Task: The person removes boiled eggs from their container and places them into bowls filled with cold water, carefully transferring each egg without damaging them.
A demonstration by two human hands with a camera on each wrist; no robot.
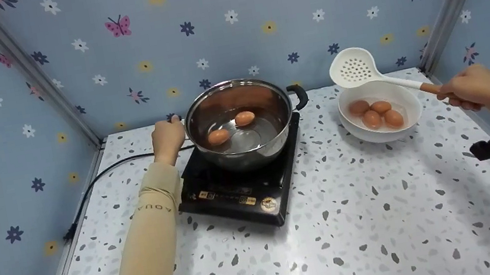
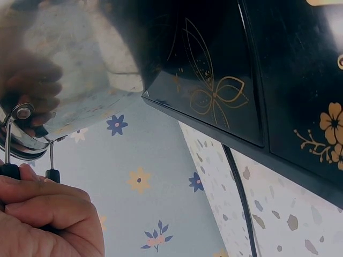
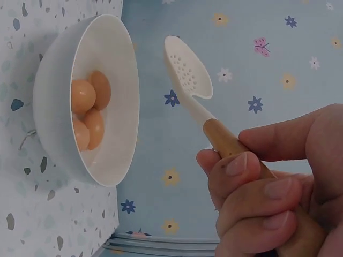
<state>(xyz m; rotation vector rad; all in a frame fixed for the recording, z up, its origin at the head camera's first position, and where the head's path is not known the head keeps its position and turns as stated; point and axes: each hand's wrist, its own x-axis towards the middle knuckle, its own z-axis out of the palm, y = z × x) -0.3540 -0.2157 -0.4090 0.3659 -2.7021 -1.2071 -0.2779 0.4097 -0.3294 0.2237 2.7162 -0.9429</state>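
Observation:
My left hand [image 1: 168, 139] grips the side handle of a steel pot [image 1: 253, 158]; in the left wrist view its fingers [image 2: 59, 206] curl round the black handle [image 2: 52, 175]. Two brown eggs [image 1: 245, 118] lie in clear liquid inside the pot, which sits on a black induction cooker [image 1: 234, 194]. At the right, my right hand [image 1: 486, 89] holds a white skimmer [image 1: 355, 68] by its wooden handle [image 3: 222, 139]. The perforated head carries nothing and hangs above the back of a white bowl [image 1: 377, 136]. Several brown eggs [image 1: 372, 119] lie in that bowl.
A black power cord [image 1: 102, 174] runs from the cooker to the left table edge. Patterned blue panels [image 1: 226, 26] enclose the speckled white table [image 1: 342, 240] at the back and sides. The pot's other black handle [image 1: 299, 96] sticks out to the right.

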